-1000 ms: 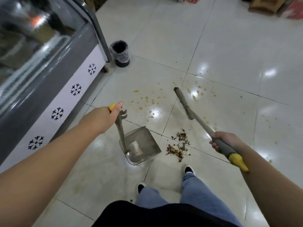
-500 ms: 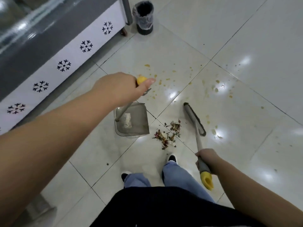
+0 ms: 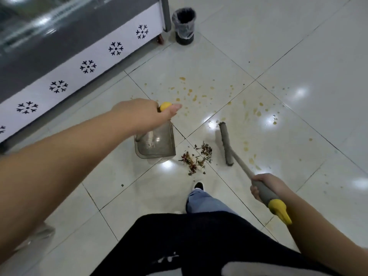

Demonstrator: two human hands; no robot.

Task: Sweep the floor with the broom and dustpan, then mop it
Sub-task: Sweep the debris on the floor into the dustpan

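On the floor (image 3: 298,46), left hand (image 3: 143,112) grips dustpan (image 3: 157,144); right hand (image 3: 264,186) grips broom (image 3: 226,144).

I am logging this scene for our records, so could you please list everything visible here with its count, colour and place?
dustpan: one, grey with a yellow handle tip, on the floor left of the debris
broom: one, grey head and shaft with a yellow end, head on the floor right of the debris
debris pile: one, reddish-brown bits, between dustpan and broom head
stains: many, yellow-orange spots, on the tiles beyond the tools
bin: one, black with a clear liner, by the freezer corner
freezer cabinet: one, grey and white with black snowflakes, upper left
floor: pale glossy tiles
left hand: grips the dustpan handle
right hand: grips the broom shaft
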